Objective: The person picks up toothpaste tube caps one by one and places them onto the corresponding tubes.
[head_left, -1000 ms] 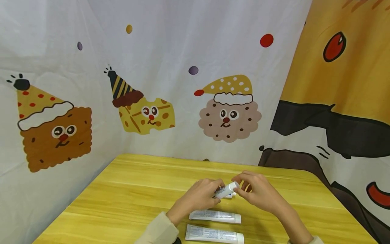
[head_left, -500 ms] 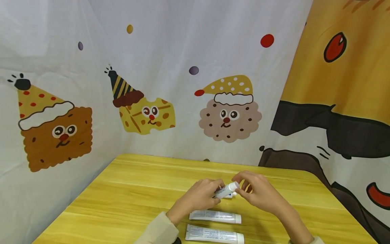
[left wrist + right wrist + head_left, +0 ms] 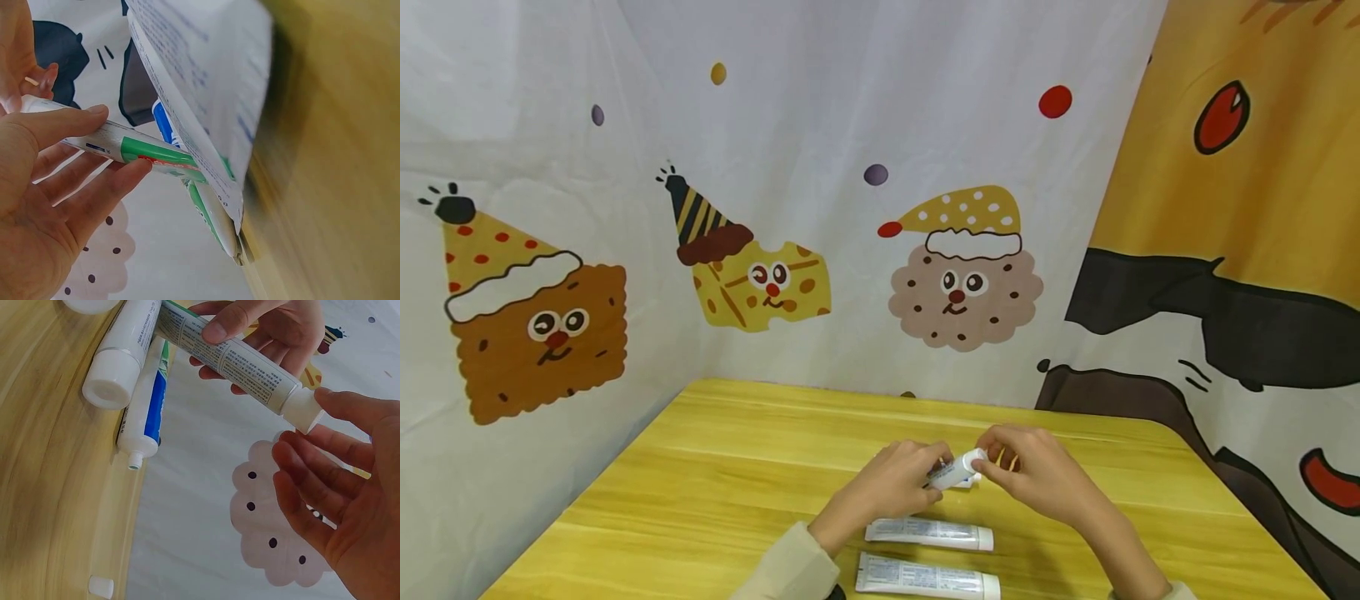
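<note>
Left hand (image 3: pixel 895 479): wrapped round the held tube's body; firm, light pressure seems best, to check spin without squeezing the contents.
Lying tubes (image 3: pixel 928 575): two, nearer the person; glossy, printed, flat tails left, round caps right.
Held tube (image 3: pixel 951 476): raised over the wood-grain table (image 3: pixel 737 492), tilted, cap end up-right; barrel rounded, green-red print.
Uncapped tube (image 3: pixel 156 403): just beyond; blue-striped, bare nozzle.
White cap (image 3: pixel 304 411): short, smooth cylinder.
Right hand (image 3: pixel 1033 469): pinching that cap, thumb against fingers; twisting square to the barrel should suit.
</note>
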Motion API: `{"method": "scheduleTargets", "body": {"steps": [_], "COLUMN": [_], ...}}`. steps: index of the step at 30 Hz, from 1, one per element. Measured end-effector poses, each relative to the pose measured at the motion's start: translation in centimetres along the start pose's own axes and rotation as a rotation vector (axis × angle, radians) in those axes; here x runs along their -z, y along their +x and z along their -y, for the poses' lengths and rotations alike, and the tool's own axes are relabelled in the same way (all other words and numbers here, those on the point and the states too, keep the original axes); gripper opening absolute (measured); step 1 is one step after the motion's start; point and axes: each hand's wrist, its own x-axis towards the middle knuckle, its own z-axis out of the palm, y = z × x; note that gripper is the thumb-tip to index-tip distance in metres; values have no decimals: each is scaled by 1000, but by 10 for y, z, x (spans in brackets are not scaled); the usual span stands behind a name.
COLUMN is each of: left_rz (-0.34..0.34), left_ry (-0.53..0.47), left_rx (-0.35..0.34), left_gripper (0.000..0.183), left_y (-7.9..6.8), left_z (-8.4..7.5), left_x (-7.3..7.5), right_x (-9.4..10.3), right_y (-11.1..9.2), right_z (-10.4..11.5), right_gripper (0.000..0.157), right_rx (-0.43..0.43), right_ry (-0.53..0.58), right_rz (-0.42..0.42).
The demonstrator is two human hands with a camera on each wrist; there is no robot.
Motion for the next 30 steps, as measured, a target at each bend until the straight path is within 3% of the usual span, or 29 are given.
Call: {"method": "scheduleTargets", "body": {"steps": [11,15,23,30], "left_rz": [6,8,6,-13], "left_ry": [10,17,1,11], "left_rx": [-20,-15,-26,-40], "left_gripper": [33,33,35,34], "left_y": [-2,-1,0,-1], "left_z": [-2,-2,0,0], "left_x": [1,1,0,0], "right_x": [-2,-1,3,1], "right_y": [-1,-1,-4,-3], "right_z": [0,0,-3,-4], "right_gripper": [29,27,22,10], "right_rx": [-73,-96,76,70], "right_ry": [-124,-84,36,13], "right_rz": [-12,-2,-7,-3]}}
